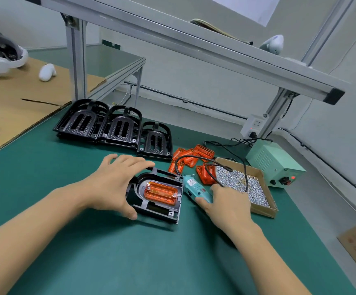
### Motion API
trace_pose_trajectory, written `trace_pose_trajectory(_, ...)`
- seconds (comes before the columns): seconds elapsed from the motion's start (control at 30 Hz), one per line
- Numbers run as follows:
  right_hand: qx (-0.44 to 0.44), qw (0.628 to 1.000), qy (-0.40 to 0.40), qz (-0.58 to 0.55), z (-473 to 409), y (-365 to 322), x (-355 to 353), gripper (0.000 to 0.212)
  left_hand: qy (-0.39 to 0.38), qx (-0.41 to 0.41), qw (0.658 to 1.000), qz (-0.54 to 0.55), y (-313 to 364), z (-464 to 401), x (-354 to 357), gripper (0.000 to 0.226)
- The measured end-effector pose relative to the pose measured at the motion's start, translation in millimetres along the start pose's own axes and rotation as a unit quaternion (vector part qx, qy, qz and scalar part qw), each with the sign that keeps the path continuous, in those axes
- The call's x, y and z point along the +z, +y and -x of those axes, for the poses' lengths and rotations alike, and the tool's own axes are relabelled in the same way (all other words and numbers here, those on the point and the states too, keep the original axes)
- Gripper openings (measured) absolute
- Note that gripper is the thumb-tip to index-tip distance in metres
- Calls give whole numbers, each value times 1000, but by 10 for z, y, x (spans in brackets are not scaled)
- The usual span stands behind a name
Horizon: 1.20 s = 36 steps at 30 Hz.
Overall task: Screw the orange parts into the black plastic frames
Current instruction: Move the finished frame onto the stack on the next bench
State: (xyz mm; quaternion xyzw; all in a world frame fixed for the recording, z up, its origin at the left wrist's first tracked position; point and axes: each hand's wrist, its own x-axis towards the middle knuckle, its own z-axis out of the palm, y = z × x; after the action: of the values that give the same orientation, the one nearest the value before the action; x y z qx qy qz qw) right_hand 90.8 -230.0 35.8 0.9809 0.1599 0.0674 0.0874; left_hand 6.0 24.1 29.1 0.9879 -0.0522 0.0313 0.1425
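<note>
A head-worn camera looks down on a green-matted counter (87, 241) where a person is fitting orange parts into black frames. In the middle lies one black plastic frame (154, 193) with a translucent orange oblong part (160, 192) seated in its recess; two screw heads show at opposite corners of the part, so this piece looks fastened or close to it. The left hand (113, 184) grips the frame's left edge, fingers curled over the top and thumb at the near side. The right hand (226, 201) wraps around a teal electric screwdriver (196, 188) that lies on the counter just right of the frame, its black cord looping away. Behind, three stacks of black arched frames (113, 126) wait without orange parts, and a pile of loose orange parts (192, 158) sits beside a shallow cardboard tray of small silver screws (243, 184). Judging by these stocks, most of the job remains
</note>
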Motion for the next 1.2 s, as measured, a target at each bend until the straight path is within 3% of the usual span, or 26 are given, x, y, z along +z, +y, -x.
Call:
trace_pose_trajectory(0.07, -8, 998, 59, -37, -4, -22, -66, 50, 1, 9, 1000, -12, 17, -2, -23, 122)
trace_pose_trajectory(0.13, -59, 979, 91, -173, -25, -58, -138, 46, 4, 20, 1000, -21, 30, -10, -49, 122)
trace_pose_trajectory(0.2, -132, 937, 52, -320, -52, -129, -198, 49, 10, 33, 999, -34, 42, -20, -77, 123)
trace_pose_trajectory(0.27, -186, 899, -10, -397, -73, -218, -221, 56, 21, 51, 996, -65, 47, -21, -103, 124)
trace_pose_trajectory(0.37, -229, 871, -75, -428, -112, -333, -213, 58, 33, 79, 990, -108, 32, 6, -158, 125)
trace_pose_trajectory(0.5, -257, 851, -91, -449, -185, -438, -217, 45, 38, 85, 986, -135, -57, 98, -243, 126)
trace_pose_trajectory(0.67, -265, 834, -95, -474, -201, -595, -203, 43, 47, 47, 986, -152, -211, 244, -255, 124)
trace_pose_trajectory(0.77, -244, 817, -66, -518, -221, -720, -195, 41, 115, -5, 985, -130, -274, 340, -208, 119)
trace_pose_trajectory(0.83, -213, 800, -50, -559, -234, -806, -165, 41, 200, -53, 978, -8, -289, 430, -147, 111)
trace_pose_trajectory(0.9, -180, 780, -44, -598, -235, -905, -129, 42, 278, -111, 934, 198, -301, 530, -75, 99)
trace_pose_trajectory(1.0, -153, 756, -61, -634, -203, -1115, -93, 43, 317, -176, 817, 449, -268, 628, 19, 74)
trace_pose_trajectory(1.1, -139, 732, -88, -661, -165, -1381, -79, 43, 311, -151, 746, 569, -212, 661, 51, 61)
trace_pose_trajectory(1.2, -141, 720, -99, -672, -121, -1656, -77, 43, 333, -144, 718, 594, -262, 720, 72, 66)
